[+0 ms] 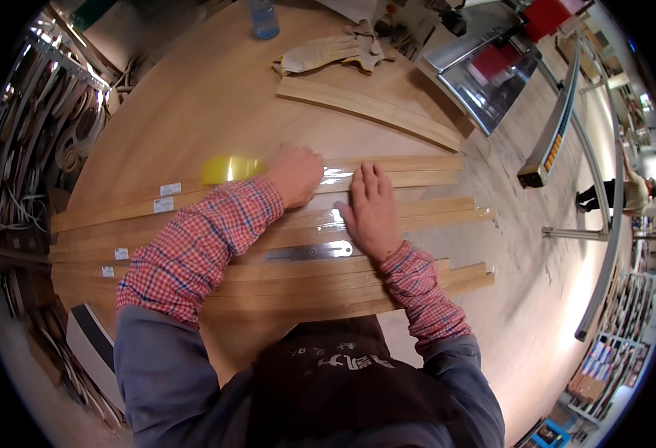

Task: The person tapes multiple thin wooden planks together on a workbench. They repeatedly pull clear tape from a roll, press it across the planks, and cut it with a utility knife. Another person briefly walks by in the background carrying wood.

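Touching long, flat, pale-brown wooden strips (425, 179) at twelve o'clock from the black cloth apron (305, 396), the right hand (376, 224) is being held with fingers nearly together, thumb spread. If its hold is being eased too soon, the strips could be knocked askew and the clear, shiny tape (337, 176) wrinkled. The yellow, rounded tape roll (227, 170), at the left hand's (296, 175) nine o'clock, could be nudged by the red-and-blue checked left sleeve (201, 246) (a near neighbour). The left fingers are being curled; whether anything is being pinched cannot be told. Strip middles are being hidden by both arms.
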A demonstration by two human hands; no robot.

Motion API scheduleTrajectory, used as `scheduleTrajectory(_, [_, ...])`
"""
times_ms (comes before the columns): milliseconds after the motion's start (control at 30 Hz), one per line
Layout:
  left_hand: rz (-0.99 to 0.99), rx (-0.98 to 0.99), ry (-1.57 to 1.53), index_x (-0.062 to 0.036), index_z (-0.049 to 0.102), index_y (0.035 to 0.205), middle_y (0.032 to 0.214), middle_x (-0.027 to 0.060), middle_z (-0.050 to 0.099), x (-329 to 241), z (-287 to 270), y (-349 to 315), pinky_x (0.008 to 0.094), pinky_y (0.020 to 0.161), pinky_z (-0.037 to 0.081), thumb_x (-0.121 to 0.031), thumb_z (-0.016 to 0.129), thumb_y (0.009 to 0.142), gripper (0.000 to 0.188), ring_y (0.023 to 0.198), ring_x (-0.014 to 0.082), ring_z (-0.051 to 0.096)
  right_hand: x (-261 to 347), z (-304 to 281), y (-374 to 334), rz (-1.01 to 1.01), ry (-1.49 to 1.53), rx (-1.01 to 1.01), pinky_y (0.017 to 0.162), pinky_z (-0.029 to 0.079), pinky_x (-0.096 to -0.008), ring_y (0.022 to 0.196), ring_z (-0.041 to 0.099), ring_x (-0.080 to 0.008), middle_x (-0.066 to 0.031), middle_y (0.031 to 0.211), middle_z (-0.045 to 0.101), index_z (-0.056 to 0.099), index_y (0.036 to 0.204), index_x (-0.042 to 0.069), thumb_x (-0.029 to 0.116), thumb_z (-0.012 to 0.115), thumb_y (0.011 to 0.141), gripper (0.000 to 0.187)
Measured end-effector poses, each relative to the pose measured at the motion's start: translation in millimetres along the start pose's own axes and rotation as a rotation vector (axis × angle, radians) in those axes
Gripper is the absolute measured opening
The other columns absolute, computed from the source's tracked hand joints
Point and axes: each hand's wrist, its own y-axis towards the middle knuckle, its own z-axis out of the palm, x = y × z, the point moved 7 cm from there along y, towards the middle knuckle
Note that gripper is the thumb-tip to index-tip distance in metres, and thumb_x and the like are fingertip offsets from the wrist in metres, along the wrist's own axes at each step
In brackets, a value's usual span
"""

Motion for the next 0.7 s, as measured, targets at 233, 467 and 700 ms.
scheduleTrajectory(233, [0.001, -0.109, 0.055, 0.0004, 0.070, 0.100, 0.097, 0.0203, 0.073, 9, -17, -2, 0.0548, 0.084, 0.053, -0.030, 0.075, 0.081, 0.037, 0.092, 0.0391, 0.072, 37, 22, 5, -0.089, 0.014, -0.017, 0.122, 0.032, -0.0552, 0.145, 0.042, -0.0482, -0.0276, 0.151, 0.051, 0.052, 0.144, -0.009, 0.036, 0.073, 0.093, 0.072])
scheduleTrajectory(467, [-0.084, 0.158, -0.177, 0.0001, 0.070, 0.103, 0.097, 0.0259, 0.071, 90, -61, -25, 0.0508, 0.088, 0.055, -0.041, 0.066, 0.093, 0.043, 0.097, 0.0432, 0.069, 63, 25, 21, -0.043, 0.054, 0.030, 0.120, 0.034, -0.0569, 0.143, 0.044, -0.0479, -0.0289, 0.150, 0.052, 0.053, 0.141, -0.010, 0.035, 0.072, 0.094, 0.068])
scheduleTrajectory(700, [-0.119, 0.316, -0.315, 0.0018, 0.070, 0.105, 0.101, 0.0271, 0.071, 90, -32, -39, 0.0499, 0.086, 0.055, -0.044, 0.065, 0.096, 0.047, 0.096, 0.0438, 0.069, 118, 61, 30, -0.159, 0.081, 0.039, 0.124, 0.029, -0.0577, 0.152, 0.034, -0.0453, -0.0263, 0.159, 0.043, 0.048, 0.149, -0.007, 0.045, 0.069, 0.096, 0.077])
